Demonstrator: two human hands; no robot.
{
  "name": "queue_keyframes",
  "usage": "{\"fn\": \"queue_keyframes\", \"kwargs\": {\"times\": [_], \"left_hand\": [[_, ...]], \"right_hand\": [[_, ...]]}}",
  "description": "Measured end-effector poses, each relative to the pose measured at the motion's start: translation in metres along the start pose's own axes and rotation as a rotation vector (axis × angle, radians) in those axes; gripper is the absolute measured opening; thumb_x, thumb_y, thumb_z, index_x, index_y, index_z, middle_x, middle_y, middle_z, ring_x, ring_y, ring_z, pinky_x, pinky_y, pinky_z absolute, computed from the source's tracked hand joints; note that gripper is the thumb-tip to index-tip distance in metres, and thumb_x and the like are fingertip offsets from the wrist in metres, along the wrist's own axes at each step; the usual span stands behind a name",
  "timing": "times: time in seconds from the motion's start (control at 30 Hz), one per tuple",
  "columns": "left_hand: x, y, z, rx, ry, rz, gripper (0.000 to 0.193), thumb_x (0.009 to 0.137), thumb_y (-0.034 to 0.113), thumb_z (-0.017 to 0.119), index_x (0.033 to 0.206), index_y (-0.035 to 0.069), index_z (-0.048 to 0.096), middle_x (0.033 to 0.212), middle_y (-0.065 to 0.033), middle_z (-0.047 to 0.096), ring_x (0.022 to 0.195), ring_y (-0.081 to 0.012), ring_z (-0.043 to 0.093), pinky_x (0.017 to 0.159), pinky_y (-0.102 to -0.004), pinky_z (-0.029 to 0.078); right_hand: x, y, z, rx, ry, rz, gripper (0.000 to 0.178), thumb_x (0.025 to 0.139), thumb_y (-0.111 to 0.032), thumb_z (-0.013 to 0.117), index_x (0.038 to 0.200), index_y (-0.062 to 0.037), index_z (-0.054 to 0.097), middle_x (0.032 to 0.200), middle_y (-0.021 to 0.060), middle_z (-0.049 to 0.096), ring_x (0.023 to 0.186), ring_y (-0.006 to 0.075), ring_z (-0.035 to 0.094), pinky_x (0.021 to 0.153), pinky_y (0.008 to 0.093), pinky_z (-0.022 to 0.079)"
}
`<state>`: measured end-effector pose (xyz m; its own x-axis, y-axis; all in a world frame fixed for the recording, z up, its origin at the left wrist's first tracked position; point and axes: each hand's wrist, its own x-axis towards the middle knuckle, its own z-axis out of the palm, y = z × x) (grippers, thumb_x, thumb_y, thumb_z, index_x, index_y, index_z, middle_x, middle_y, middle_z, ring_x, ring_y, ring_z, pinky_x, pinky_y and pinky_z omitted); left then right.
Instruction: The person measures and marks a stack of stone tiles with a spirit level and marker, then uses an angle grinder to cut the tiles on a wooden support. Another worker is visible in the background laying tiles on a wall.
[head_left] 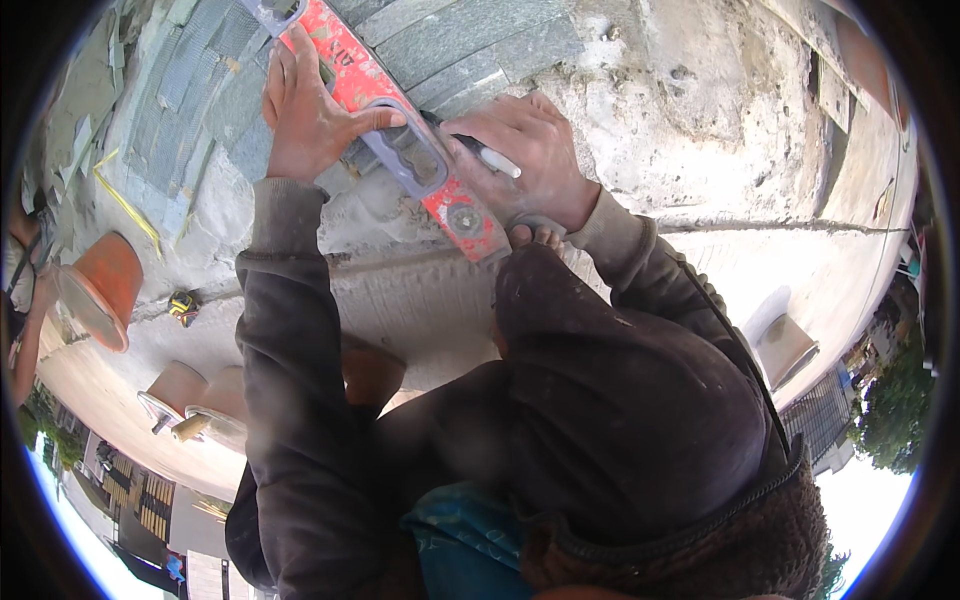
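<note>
A red spirit level (350, 75) with grey-rimmed openings lies slantwise over grey stone strips (470, 50) and rough mortar. My left hand (305, 120) grips its left edge, the fingers laid over the red face and the thumb across the bar by an opening. On the other side, my right hand (535, 155) is closed around a marker (485, 155) with a black barrel and a white end. That hand rests close beside the level's edge; the marker's tip is hidden. The level's near end reaches almost to my bare toes (535, 236).
At the left, an orange bucket (110, 280) stands near another person's arm (30, 330). A yellow-black tape measure (183, 307) and a yellow strap (128, 208) lie nearby. More buckets (175, 388) sit at lower left, one (785, 350) at right. A ledge edge crosses the ground.
</note>
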<state>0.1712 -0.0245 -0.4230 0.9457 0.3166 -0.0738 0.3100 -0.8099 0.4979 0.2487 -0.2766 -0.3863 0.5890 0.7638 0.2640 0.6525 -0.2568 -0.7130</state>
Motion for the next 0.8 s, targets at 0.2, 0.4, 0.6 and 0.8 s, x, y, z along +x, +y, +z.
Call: {"fn": "queue_keyframes", "kwargs": {"times": [0.2, 0.4, 0.6, 0.8], "left_hand": [[0.005, 0.002, 0.000, 0.011, 0.010, 0.019, 0.153, 0.048, 0.074, 0.083, 0.154, -0.004, 0.007, 0.155, -0.0348, 0.020, 0.148, -0.0449, 0.013, 0.118, -0.0525, 0.013], [0.002, 0.003, -0.001, 0.101, 0.017, 0.017, 0.149, 0.049, 0.067, 0.088, 0.154, -0.005, 0.009, 0.153, -0.0363, 0.021, 0.147, -0.0460, 0.017, 0.118, -0.0503, 0.020], [0.005, 0.002, 0.001, 0.036, 0.035, 0.031, 0.150, 0.048, 0.071, 0.086, 0.154, -0.004, 0.009, 0.153, -0.0355, 0.022, 0.146, -0.0457, 0.018, 0.118, -0.0512, 0.018], [-0.008, 0.005, 0.002, 0.053, 0.132, -0.037, 0.141, 0.053, 0.070, 0.084, 0.154, -0.003, 0.017, 0.152, -0.0335, 0.026, 0.146, -0.0455, 0.018, 0.118, -0.0526, 0.014]], "right_hand": [[0.003, 0.008, 0.005, -0.055, -0.002, -0.053, 0.023, 0.076, -0.012, 0.075, 0.098, -0.0124, 0.071, 0.084, 0.0021, 0.071, 0.074, 0.0199, 0.067, 0.065, 0.0332, 0.044], [0.000, 0.008, 0.004, -0.076, -0.036, -0.066, 0.022, 0.076, -0.015, 0.076, 0.097, -0.0139, 0.070, 0.082, 0.0013, 0.070, 0.071, 0.0189, 0.065, 0.061, 0.0333, 0.040], [-0.008, 0.006, -0.005, -0.040, -0.092, -0.033, 0.015, 0.078, -0.014, 0.073, 0.093, -0.0139, 0.069, 0.079, 0.0018, 0.069, 0.069, 0.0199, 0.063, 0.062, 0.0338, 0.041], [-0.007, -0.009, -0.018, 0.135, -0.141, 0.270, 0.013, 0.088, -0.015, 0.061, 0.094, -0.0046, 0.065, 0.086, 0.0131, 0.066, 0.074, 0.0335, 0.062, 0.065, 0.0432, 0.047]]}}
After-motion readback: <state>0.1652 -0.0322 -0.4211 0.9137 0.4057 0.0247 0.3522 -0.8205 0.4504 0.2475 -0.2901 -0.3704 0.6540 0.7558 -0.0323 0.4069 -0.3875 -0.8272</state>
